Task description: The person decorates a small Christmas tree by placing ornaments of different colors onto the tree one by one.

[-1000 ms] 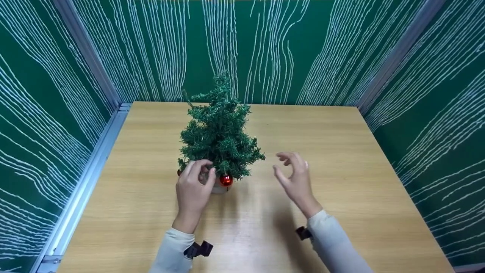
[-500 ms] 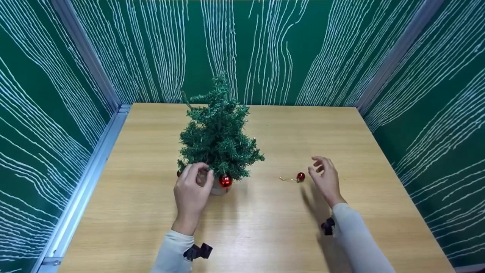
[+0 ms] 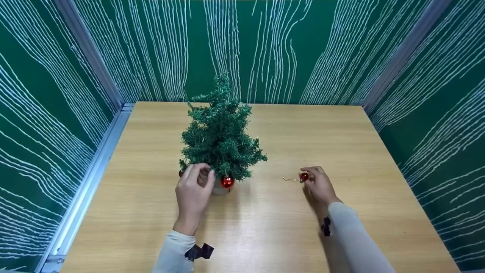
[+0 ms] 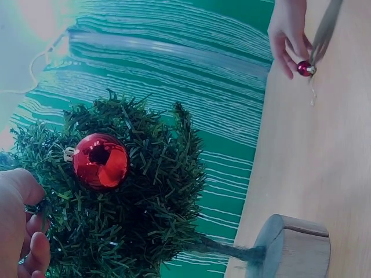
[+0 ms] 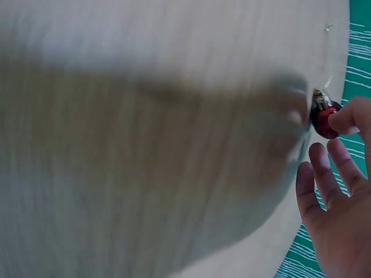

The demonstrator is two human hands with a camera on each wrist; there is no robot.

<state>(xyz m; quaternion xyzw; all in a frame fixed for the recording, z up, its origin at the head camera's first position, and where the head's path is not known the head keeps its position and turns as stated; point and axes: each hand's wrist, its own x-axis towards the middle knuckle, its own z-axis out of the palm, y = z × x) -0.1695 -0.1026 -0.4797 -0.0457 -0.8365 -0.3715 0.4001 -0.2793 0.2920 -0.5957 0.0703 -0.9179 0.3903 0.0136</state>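
Note:
A small artificial Christmas tree (image 3: 223, 132) stands left of the middle of the table. My left hand (image 3: 192, 195) is at its lower front branches; in the left wrist view the thumb and fingers pinch a green branch tip (image 4: 39, 205). Beside that hand a shiny red bauble (image 3: 227, 181) hangs from the tree. Farther right, my right hand (image 3: 321, 187) has thumb and finger around a smaller red bauble (image 3: 304, 176) low at the tabletop. The bauble's gold string (image 3: 291, 179) trails left toward the tree. In the right wrist view the thumb presses the bauble while other fingers spread apart.
Part of another red bauble (image 3: 180, 173) shows at the tree's left, mostly covered by the left hand. The tree's round wooden base (image 4: 301, 249) rests on the wooden table (image 3: 322, 132). Green walls with white lines (image 3: 273, 49) enclose the back and sides.
My right hand first moved right, away from the tree, uncovering the loose bauble on the table, then came back left and closed around it. The left hand has stayed at the branch.

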